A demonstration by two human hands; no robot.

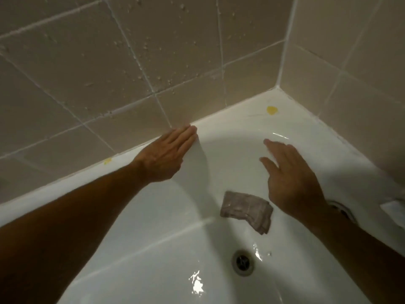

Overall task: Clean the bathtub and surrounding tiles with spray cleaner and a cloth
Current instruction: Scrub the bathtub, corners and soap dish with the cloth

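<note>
Careful: your left hand point(165, 153) lies flat on the bathtub point(135, 249) rim, fingers straight and together; your right hand point(291, 183) hovers, fingers spread, holding nothing. The cloth point(246, 208) lies below, near the drain point(242, 262). Wet enamel could let your bracing palm slip.

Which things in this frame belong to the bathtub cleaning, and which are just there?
Belongs to the job:
- folded grey cloth lying in the tub
- white bathtub
- beige wall tiles, spotted with droplets
- left hand, right hand, both open

Just there:
- round metal drain
- yellow spots on the rim
</note>
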